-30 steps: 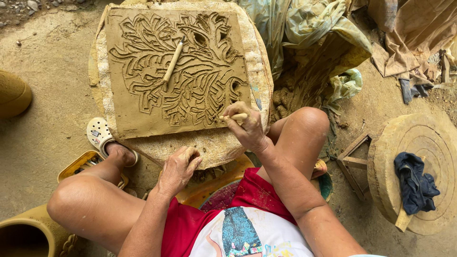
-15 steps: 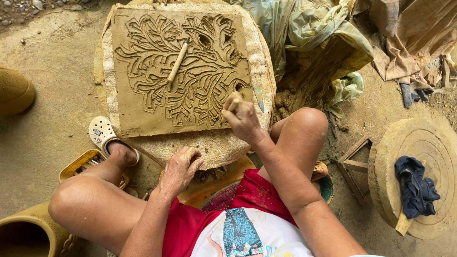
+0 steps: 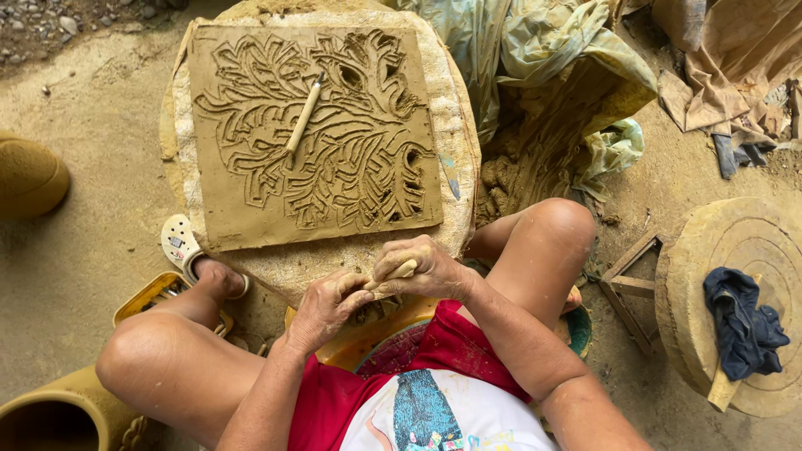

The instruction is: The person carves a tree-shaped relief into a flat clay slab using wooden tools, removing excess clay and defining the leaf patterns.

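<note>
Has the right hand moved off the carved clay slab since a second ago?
Yes. The right hand has pulled back from the clay slab's lower right corner toward the body, meeting the left hand below the slab's near edge.

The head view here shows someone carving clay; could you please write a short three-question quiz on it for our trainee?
1. True or false: a wooden stick tool lies loose on the carved clay slab.
2. Which hand has the small wooden tool in its grip?
3. What lies on the round slab at the right: A) a dark blue cloth, B) a sandal, C) a pot?

Key: 1 true; 2 the right hand, with the left hand touching the tool's tip; 3 A.
</note>
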